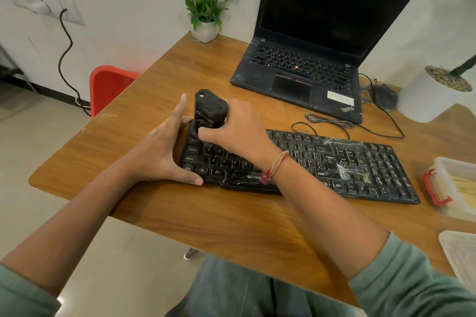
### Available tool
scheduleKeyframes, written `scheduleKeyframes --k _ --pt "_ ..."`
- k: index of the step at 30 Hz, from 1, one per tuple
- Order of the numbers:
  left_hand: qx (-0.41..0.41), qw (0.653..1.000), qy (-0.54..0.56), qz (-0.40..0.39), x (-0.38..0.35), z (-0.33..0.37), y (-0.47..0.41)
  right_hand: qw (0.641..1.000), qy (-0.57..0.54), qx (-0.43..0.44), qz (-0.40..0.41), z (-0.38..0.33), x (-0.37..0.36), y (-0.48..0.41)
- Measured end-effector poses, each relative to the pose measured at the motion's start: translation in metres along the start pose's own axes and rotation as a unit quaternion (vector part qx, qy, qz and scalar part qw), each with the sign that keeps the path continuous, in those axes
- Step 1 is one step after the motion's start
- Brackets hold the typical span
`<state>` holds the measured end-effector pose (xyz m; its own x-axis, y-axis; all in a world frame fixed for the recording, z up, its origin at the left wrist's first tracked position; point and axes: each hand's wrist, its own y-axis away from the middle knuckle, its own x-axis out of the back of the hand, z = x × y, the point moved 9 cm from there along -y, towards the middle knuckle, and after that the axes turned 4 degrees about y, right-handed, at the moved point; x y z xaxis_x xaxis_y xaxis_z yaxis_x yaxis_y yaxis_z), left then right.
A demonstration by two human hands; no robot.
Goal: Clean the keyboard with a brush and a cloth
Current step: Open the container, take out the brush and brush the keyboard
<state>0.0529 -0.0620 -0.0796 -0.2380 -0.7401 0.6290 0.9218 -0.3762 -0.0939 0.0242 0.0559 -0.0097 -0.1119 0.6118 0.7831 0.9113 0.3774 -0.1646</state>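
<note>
Gripping brush (211,110) upright, bristles on keyboard (334,162): right hand (239,131); left hand (159,154) splayed, braces keyboard end.

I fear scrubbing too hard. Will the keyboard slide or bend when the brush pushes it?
The keyboard is probably stiff: its flat body lies level on the table. Under the brush it may slide on the smooth wood, which seems why the left hand braces its end.

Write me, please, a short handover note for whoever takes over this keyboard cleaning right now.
Left hand: open, bracing the left end of the black corded keyboard on the wooden table.
Right hand: grips the black wide-handled brush, bristles on the left-hand keys.
White smears show on the right half.
Left: brush the rest, then wipe; no cloth clearly in view.
</note>
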Motion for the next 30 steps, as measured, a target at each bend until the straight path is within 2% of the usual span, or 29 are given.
scheduleKeyframes --k 2,7,9,11,15,19,20,23,24,26,28,30 --pt "-0.02 1.0 -0.017 -0.015 -0.001 0.004 -0.002 0.999 0.001 0.032 0.02 -0.012 0.003 0.006" --pt "-0.054 0.991 -0.08 -0.094 -0.009 0.01 0.001 0.996 0.014 0.086 -0.016 -0.028 -0.015 0.03" --pt "-0.043 0.991 -0.082 -0.098 -0.008 0.002 0.0 0.995 -0.061 0.042 -0.066 -0.017 -0.019 0.029" --pt "-0.031 0.993 -0.071 -0.087 -0.006 -0.002 0.0 0.989 -0.124 -0.014 -0.073 -0.001 -0.014 0.02" --pt "-0.025 0.995 -0.07 -0.07 -0.005 -0.003 0.0 0.999 -0.024 0.037 0.018 -0.005 0.007 0.019" --pt "-0.043 0.995 -0.052 -0.072 -0.006 0.001 0.001 0.996 -0.018 0.085 -0.033 -0.031 -0.019 0.041" --pt "-0.045 0.995 -0.046 -0.074 -0.006 0.001 0.001 0.994 -0.056 0.069 -0.061 -0.031 -0.025 0.041" --pt "-0.043 0.996 -0.044 -0.07 -0.005 -0.001 0.0 0.976 -0.178 -0.06 -0.112 -0.006 -0.026 0.032" --pt "-0.04 0.996 -0.048 -0.068 -0.005 -0.001 0.0 0.977 -0.166 -0.077 -0.107 0.003 -0.021 0.027" --pt "-0.035 0.995 -0.059 -0.067 -0.006 -0.001 0.0 0.994 -0.08 -0.054 -0.053 0.009 -0.004 0.02" --pt "-0.035 0.995 -0.065 -0.06 -0.005 -0.003 -0.001 1.0 -0.019 0.01 0.001 -0.004 0.006 0.024" --pt "-0.036 0.996 -0.054 -0.064 -0.005 -0.004 -0.001 0.996 0.024 0.09 0.008 -0.03 -0.001 0.039"
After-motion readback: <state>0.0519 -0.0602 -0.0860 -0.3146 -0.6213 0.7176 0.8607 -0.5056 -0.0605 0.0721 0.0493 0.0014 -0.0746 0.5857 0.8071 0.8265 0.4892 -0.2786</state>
